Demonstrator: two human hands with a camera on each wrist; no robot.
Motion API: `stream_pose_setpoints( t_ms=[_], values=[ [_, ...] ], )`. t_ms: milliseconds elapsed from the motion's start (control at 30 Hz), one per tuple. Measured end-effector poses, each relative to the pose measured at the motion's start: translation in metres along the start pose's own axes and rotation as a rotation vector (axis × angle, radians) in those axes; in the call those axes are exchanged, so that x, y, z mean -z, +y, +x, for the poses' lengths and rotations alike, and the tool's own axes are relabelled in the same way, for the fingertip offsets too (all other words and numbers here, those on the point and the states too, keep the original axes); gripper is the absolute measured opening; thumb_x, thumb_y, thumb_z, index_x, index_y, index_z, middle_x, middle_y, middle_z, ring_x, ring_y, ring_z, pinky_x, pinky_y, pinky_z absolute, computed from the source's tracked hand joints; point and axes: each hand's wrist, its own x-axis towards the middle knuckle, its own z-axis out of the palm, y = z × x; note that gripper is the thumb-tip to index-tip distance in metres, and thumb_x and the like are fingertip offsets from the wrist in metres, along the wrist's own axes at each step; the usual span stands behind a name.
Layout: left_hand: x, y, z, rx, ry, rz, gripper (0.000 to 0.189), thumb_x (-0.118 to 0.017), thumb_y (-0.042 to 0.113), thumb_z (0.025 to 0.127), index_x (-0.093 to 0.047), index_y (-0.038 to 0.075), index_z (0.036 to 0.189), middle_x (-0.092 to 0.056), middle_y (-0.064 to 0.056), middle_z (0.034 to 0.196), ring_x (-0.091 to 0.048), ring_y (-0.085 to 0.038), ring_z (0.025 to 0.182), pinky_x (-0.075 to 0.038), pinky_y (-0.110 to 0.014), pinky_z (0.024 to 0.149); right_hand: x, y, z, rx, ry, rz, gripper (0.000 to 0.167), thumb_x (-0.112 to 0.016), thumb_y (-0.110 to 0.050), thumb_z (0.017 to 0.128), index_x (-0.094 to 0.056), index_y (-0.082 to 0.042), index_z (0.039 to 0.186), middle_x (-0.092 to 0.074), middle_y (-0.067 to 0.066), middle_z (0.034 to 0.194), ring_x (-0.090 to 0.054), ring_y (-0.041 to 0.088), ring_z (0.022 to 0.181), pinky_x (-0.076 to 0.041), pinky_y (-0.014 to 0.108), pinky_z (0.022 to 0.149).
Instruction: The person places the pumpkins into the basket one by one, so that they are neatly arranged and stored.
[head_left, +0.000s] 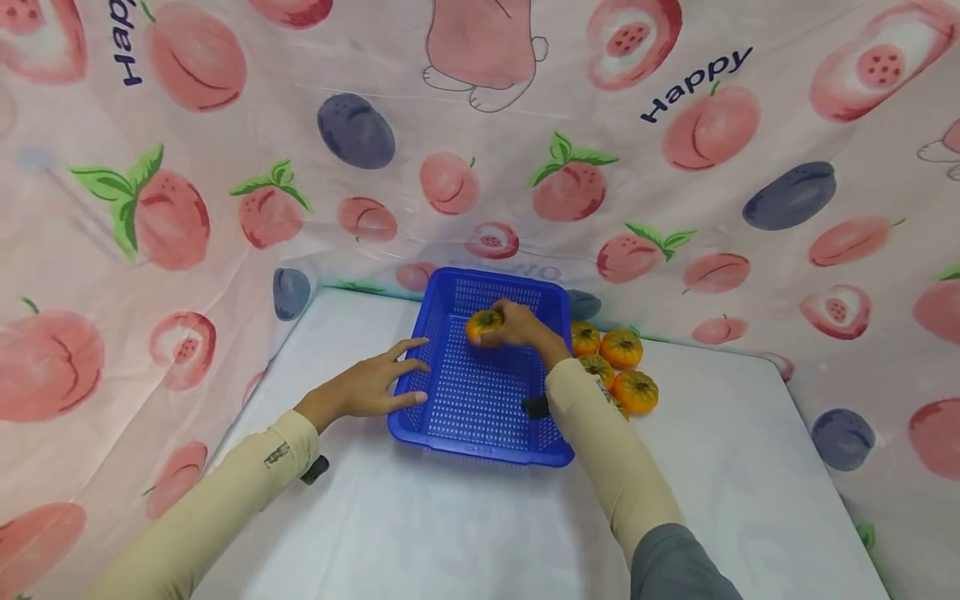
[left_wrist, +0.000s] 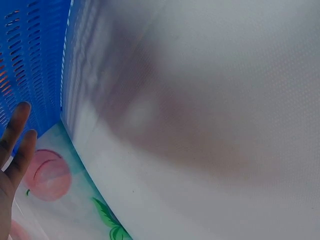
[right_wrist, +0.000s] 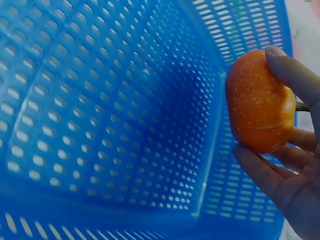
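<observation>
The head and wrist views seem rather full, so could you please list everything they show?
Rectangular perforated plastic basket: one, blue, on the table.
Small round ribbed pumpkin: one, orange with green top, held within the basket.
Similar pumpkins: at least four, orange and green, right of the basket, some partly hidden.
Flat table: one, white, beneath the basket.
Fruit-printed backdrop: number of pieces unclear, pale pink, around the table.
Small devices: two, black, at the wrists.
Forearm sleeves: two, cream.
Upper sleeve: one, grey, right arm.
Left hand: one, fingers spread, by the basket's left rim.
Right hand: one, gripping the pumpkin.
</observation>
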Motion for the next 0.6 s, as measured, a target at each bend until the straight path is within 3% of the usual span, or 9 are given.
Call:
stream_pose_setpoints(
  t_ms=[267, 600],
  values=[
    [0.001, -0.002, -0.001, -0.018, 0.008, -0.001, 0.061, -0.056, 0.060, 0.095, -0.058, 0.018, 0.139, -0.018, -0.001, 0.167, -0.045, -0.040, 0.141, -0.045, -0.059, 0.108, -0.019, 0.000, 0.016, -0.033, -0.014, 0.010, 0.073, -0.079, -0.038, 0.086, -0.049, -0.007, 0.145, -0.057, 0.018, 0.135, -0.055, 0.034, 0.118, -0.048, 0.048, 0.105],
    [0.000, -0.003, -0.001, -0.012, 0.007, 0.011, 0.065, -0.052, 0.066, 0.094, -0.058, 0.020, 0.140, -0.017, 0.001, 0.168, -0.047, -0.039, 0.139, -0.046, -0.057, 0.107, -0.039, -0.008, 0.026, -0.088, 0.064, 0.110, 0.078, -0.083, -0.035, 0.082, -0.046, -0.001, 0.142, -0.058, 0.020, 0.131, -0.057, 0.035, 0.116, -0.047, 0.047, 0.106]
  ],
)
